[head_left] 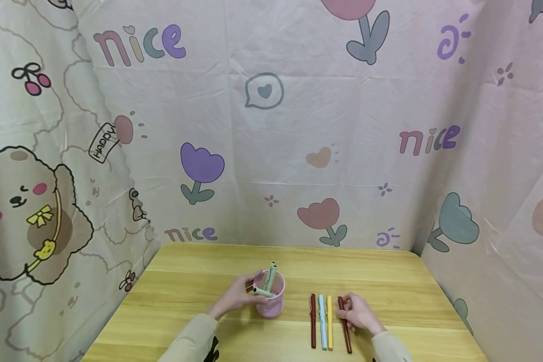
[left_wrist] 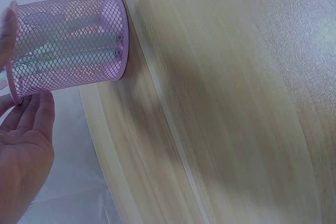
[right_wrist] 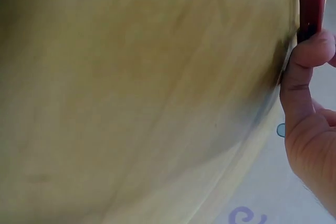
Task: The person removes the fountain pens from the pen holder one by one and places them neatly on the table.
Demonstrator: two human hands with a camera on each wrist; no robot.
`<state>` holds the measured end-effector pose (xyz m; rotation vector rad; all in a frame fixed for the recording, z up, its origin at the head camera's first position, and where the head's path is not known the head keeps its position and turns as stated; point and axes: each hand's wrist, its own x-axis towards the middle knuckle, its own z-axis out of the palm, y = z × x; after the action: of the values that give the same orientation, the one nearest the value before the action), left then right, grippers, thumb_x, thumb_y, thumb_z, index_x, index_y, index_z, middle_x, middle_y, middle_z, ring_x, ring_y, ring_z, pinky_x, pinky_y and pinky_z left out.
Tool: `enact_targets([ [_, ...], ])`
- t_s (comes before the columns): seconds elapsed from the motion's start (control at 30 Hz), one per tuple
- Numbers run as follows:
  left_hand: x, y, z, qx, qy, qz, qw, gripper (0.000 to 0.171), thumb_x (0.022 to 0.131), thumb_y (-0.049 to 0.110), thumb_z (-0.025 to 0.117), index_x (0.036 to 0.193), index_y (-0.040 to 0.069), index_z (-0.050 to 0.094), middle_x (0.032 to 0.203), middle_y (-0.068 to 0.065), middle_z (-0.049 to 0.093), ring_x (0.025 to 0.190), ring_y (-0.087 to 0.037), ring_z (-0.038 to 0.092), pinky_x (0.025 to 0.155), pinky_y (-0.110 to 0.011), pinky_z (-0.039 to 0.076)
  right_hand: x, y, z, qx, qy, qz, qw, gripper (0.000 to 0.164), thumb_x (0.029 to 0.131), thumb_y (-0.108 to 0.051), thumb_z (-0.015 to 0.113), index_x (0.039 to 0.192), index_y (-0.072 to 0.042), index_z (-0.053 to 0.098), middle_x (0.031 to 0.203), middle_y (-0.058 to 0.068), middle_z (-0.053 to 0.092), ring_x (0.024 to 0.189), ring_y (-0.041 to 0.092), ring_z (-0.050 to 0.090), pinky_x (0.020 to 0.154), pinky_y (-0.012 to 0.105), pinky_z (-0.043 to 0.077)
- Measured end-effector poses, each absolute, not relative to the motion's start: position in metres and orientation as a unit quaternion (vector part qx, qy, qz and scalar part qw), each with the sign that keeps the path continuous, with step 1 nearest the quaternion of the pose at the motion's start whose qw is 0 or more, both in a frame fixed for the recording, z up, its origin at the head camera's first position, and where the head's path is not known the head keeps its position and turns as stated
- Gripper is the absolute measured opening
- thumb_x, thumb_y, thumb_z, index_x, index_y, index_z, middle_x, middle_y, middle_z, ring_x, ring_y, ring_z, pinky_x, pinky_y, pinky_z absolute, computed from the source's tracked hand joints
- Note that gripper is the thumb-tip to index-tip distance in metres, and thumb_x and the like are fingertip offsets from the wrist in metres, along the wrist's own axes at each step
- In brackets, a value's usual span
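Note:
A pink mesh pen cup [head_left: 270, 307] stands upright on the wooden table, with light green pens [head_left: 270, 277] leaning inside it. My left hand [head_left: 238, 295] grips the cup near its rim, thumb on one side and fingers on the other; the left wrist view shows the cup's mesh wall [left_wrist: 68, 45] between them. On the right, my right hand [head_left: 361, 314] pinches a dark red pen [head_left: 347, 339] by its upper part. To its left lie a yellow pen [head_left: 330, 324], a light blue pen [head_left: 323, 324] and another dark red pen [head_left: 313, 324], side by side.
The wooden table [head_left: 199, 271] reaches back to a patterned cloth [head_left: 271, 151] hanging behind it. More printed cloth hangs along the left and right sides. The row of pens lies between the cup and my right hand.

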<state>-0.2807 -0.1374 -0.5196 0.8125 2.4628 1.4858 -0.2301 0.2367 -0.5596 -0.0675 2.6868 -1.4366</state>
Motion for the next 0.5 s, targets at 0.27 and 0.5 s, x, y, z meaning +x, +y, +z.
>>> enact_targets([
  [0.27, -0.2820, -0.1373, -0.5204, 0.281, 0.814, 0.502, 0.076, 0.093, 0.081, 0.016, 0.084, 0.148, -0.017, 0.030, 0.150, -0.037, 0.041, 0.135, -0.053, 0.048, 0.112, -0.054, 0.045, -0.2306, 0.2380, -0.5626, -0.028, 0.870, -0.489, 0.060, 0.048, 0.089, -0.007, 0.072, 0.122, 0.019, 0.047, 0.077, 0.007, 0.054, 0.049, 0.012, 0.053, 0.041, 0.026, 0.053],
  [0.5, -0.2829, -0.1368, -0.5212, 0.278, 0.815, 0.503, 0.078, 0.094, 0.080, 0.018, 0.084, 0.148, -0.017, 0.029, 0.150, -0.037, 0.040, 0.136, -0.054, 0.047, 0.113, -0.054, 0.044, -0.2307, 0.2437, -0.5648, -0.039, 0.840, -0.533, 0.090, 0.042, 0.094, -0.003, 0.064, 0.123, 0.020, 0.045, 0.079, 0.012, 0.059, 0.053, 0.014, 0.057, 0.046, 0.028, 0.058],
])
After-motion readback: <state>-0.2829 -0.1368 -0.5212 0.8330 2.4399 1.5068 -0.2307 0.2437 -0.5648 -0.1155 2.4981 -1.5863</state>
